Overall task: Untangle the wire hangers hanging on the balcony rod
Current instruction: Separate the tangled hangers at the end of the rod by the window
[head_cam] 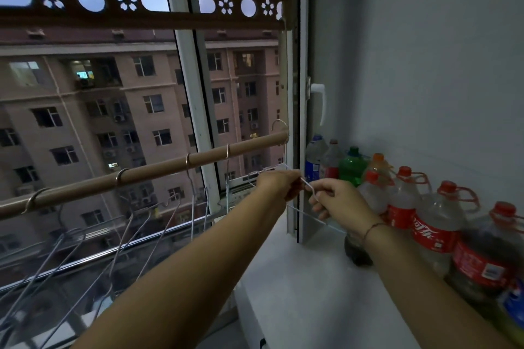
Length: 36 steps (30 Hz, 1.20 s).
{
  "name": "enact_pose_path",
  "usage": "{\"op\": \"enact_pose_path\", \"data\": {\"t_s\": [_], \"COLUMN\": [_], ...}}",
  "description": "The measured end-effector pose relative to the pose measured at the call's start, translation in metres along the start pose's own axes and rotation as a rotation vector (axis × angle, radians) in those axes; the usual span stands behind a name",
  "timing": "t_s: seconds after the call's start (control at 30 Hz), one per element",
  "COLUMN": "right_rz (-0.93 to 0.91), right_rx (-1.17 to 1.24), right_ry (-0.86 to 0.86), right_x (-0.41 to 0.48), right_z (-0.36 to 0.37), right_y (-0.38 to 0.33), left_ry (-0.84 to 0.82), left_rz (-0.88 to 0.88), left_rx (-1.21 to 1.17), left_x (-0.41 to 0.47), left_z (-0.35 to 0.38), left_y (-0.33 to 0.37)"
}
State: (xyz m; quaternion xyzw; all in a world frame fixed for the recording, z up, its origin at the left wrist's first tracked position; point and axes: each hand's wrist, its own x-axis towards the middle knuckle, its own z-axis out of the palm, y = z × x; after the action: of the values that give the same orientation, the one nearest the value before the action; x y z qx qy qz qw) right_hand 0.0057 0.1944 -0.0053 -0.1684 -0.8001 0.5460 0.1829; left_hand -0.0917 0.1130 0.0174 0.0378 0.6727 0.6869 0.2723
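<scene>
A brown rod [158, 166] slants across the window from lower left to upper right. Several thin wire hangers [124, 238] hang from it by their hooks. The last hook [279, 123] sits at the rod's right end. Just below that end, my left hand [279, 183] grips the wire of a white hanger [305, 182]. My right hand [337, 198] pinches the same wire a little to the right. Both hands are close together near the window frame.
Several plastic bottles [402, 201], some with red labels and caps, line the white sill [312, 292] along the right wall. A white window handle [319, 102] sticks out above them. A brown blind with flower cut-outs [141, 3] hangs overhead.
</scene>
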Motion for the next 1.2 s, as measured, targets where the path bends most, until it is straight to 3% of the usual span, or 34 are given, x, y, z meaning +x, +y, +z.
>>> {"op": "enact_pose_path", "data": {"t_s": [0.3,0.47,0.53,0.6,0.7,0.8,0.9,1.07,1.2], "right_rz": [0.087,-0.005,-0.111,-0.237,-0.283,-0.139,0.04,0.1,0.059], "right_rx": [0.005,-0.207,-0.249,-0.192,-0.116,-0.075,0.024,0.171,0.206], "right_ry": [-0.014,0.065,0.2,0.291,0.149,-0.135,-0.281,-0.265,-0.2], "right_x": [0.003,0.001,-0.007,-0.022,-0.055,-0.076,-0.08,-0.079,-0.074], "right_z": [0.007,0.007,0.009,0.016,0.044,0.084,0.111,0.113,0.107], "right_y": [0.014,0.018,0.014,0.007,-0.002,-0.002,0.004,0.007,0.003], "left_ry": [-0.088,-0.149,-0.071,0.112,0.34,0.4,0.398,0.277,0.231], "left_rz": [0.003,0.223,0.415,0.62,0.762,0.661,0.511,0.183,0.143], "left_rx": [0.139,0.283,0.302,0.276,0.233,0.201,0.131,-0.203,-0.234], "left_x": [-0.006,-0.035,-0.048,-0.059,-0.067,-0.066,-0.063,-0.056,-0.047], "left_z": [-0.009,-0.029,-0.04,-0.053,-0.069,-0.075,-0.076,-0.085,-0.093], "left_y": [-0.016,-0.014,-0.011,-0.014,-0.027,-0.04,-0.051,-0.053,-0.047]}}
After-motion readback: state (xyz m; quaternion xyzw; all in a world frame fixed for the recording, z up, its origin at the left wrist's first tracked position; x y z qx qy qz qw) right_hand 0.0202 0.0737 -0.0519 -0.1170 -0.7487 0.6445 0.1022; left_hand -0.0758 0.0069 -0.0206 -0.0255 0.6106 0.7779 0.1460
